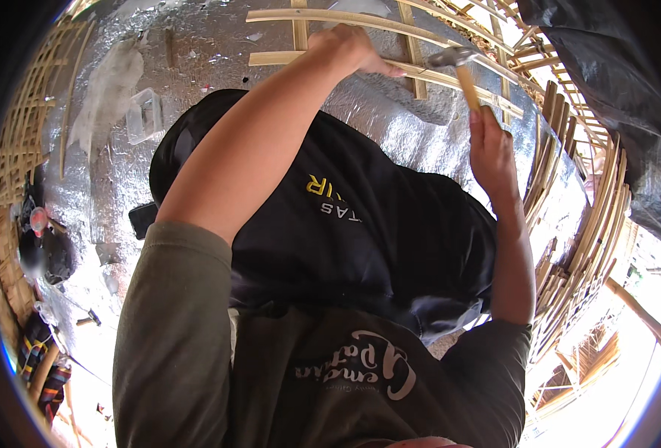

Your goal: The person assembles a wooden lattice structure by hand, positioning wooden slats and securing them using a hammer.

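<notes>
Silver foil sheeting (390, 127) underlies your half-nailed bamboo frame (390, 71); left hand (349, 48) presses a slat, right hand (491, 149) grips the hammer (461, 71).

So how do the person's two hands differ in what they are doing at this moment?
The left hand lies knuckles-up on a pale bamboo slat of the frame, pressing it down; the right hand is wrapped around the wooden handle of a hammer. The left hand touches the frame directly, while the right hand stays clear of it, only the metal hammer head reaching the slats. The left arm stretches out; the right is bent. Both are bare.
</notes>
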